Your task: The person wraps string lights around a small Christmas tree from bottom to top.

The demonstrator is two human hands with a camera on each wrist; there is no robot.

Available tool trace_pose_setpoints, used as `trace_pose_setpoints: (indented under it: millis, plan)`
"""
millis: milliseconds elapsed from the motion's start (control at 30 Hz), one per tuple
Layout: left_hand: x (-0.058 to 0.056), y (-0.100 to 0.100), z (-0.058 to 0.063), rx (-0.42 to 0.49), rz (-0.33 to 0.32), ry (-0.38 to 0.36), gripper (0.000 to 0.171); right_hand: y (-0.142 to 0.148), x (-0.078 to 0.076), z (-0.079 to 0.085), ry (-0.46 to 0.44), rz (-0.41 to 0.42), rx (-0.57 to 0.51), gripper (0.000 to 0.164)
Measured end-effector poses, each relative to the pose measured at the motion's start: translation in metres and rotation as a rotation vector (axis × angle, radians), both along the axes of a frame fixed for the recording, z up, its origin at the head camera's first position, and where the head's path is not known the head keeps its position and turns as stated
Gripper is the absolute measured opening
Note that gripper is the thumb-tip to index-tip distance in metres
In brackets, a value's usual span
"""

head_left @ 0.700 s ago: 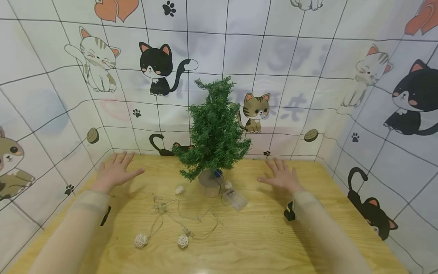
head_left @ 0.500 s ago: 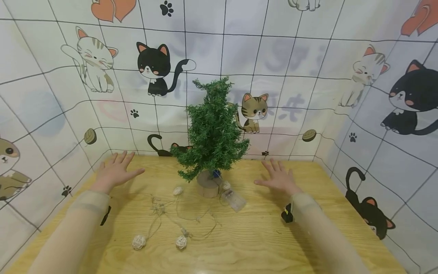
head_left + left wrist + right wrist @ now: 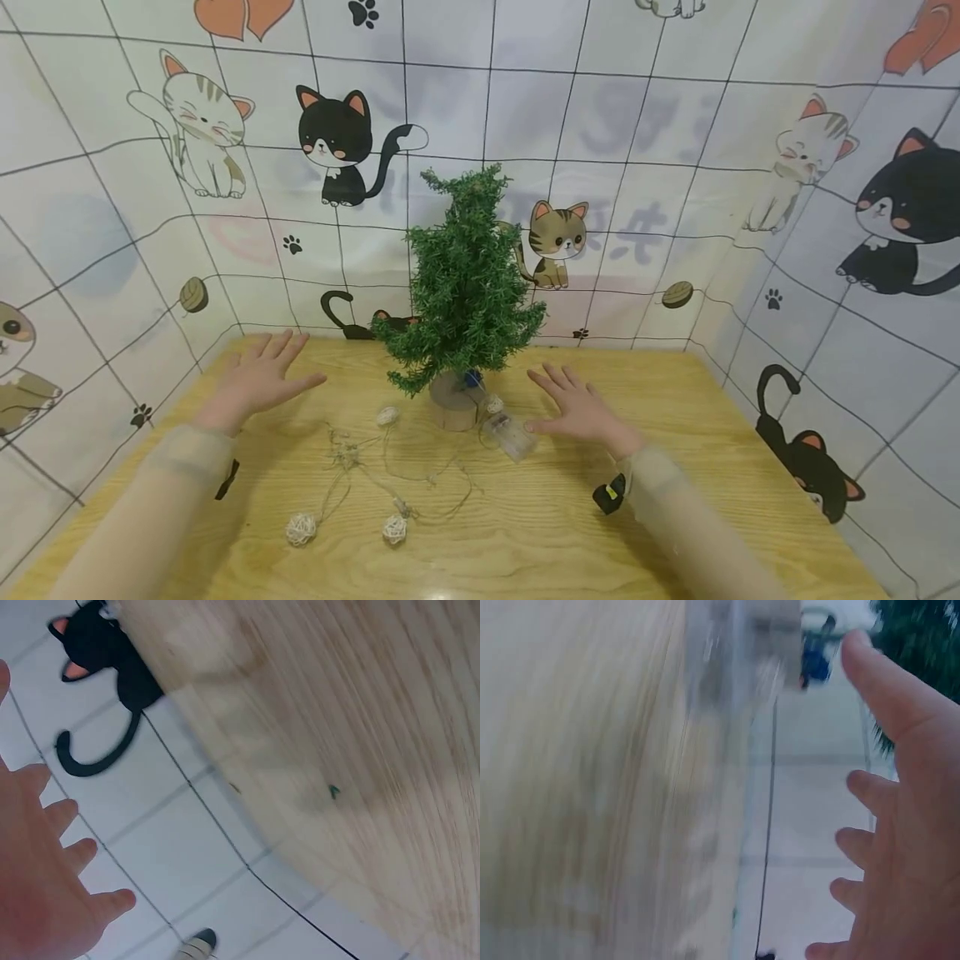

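Observation:
A small artificial Christmas tree [image 3: 472, 283] stands upright on a round wooden base [image 3: 453, 408] at the middle back of the table. In front of it lies a loose light string [image 3: 347, 454] with white woven balls [image 3: 302, 529]. Its clear battery box [image 3: 512, 437] rests just right of the base. My left hand [image 3: 258, 383], fingers spread, holds nothing over the table's left side. My right hand [image 3: 583, 410] also has spread fingers and holds nothing; its thumb comes right by the battery box in the head view. The right wrist view shows that box blurred.
The wooden table [image 3: 540, 525] meets cat-print cloth walls [image 3: 630, 125] at the back and both sides. Something small and blue [image 3: 472, 378] sits by the tree's base. A tiny green bit [image 3: 334, 792] lies on the tabletop.
My right hand has moved left toward the battery box and the tree. My left hand has shifted only slightly. The tree and light string stay as they were.

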State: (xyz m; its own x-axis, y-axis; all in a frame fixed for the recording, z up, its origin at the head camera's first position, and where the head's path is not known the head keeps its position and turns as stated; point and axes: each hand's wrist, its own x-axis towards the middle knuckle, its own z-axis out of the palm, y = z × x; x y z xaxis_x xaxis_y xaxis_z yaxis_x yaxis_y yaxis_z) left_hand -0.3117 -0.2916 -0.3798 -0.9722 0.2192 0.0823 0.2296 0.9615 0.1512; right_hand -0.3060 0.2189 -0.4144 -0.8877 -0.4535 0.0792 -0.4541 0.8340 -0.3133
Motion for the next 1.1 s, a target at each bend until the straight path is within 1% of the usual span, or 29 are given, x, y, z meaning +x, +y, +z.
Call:
trace_pose_setpoints:
  millis: [100, 167, 300, 400, 467, 533, 600, 700, 767, 900, 967, 1100]
  plan:
    - [0.010, 0.012, -0.001, -0.020, -0.048, -0.002, 0.094, -0.015, 0.012, 0.001, -0.010, 0.081, -0.030, 0.084]
    - [0.018, 0.021, -0.005, -0.032, -0.079, -0.004, 0.093, -0.025, 0.018, 0.001, -0.006, 0.134, -0.048, 0.080]
    - [0.036, 0.044, -0.013, -0.031, -0.154, -0.011, 0.090, -0.043, 0.026, -0.003, 0.027, 0.252, -0.083, 0.071]
    - [0.049, 0.064, -0.019, -0.039, -0.221, -0.015, 0.086, -0.056, 0.031, -0.004, 0.020, 0.329, -0.113, 0.066]
    - [0.058, 0.078, -0.022, -0.044, -0.271, -0.029, 0.084, -0.065, 0.034, -0.003, 0.005, 0.365, -0.116, 0.063]
    - [0.066, 0.092, -0.024, -0.062, -0.324, -0.053, 0.084, -0.075, 0.037, -0.002, -0.028, 0.388, -0.113, 0.059]
    - [0.075, 0.106, -0.023, -0.062, -0.386, -0.089, 0.086, -0.085, 0.039, -0.003, -0.051, 0.408, -0.091, 0.054]
    - [0.088, 0.124, -0.020, -0.055, -0.467, -0.137, 0.087, -0.099, 0.040, -0.006, -0.081, 0.446, -0.057, 0.046]
    - [0.096, 0.135, -0.017, -0.046, -0.510, -0.158, 0.089, -0.107, 0.040, -0.008, -0.083, 0.468, -0.032, 0.044]
    - [0.107, 0.149, -0.013, -0.045, -0.551, -0.193, 0.087, -0.119, 0.041, -0.012, -0.062, 0.492, 0.015, 0.044]
    - [0.111, 0.154, -0.012, -0.040, -0.560, -0.215, 0.083, -0.121, 0.041, -0.014, -0.068, 0.490, 0.022, 0.043]
    - [0.118, 0.159, -0.010, -0.060, -0.568, -0.249, 0.075, -0.119, 0.041, -0.018, -0.095, 0.481, 0.022, 0.039]
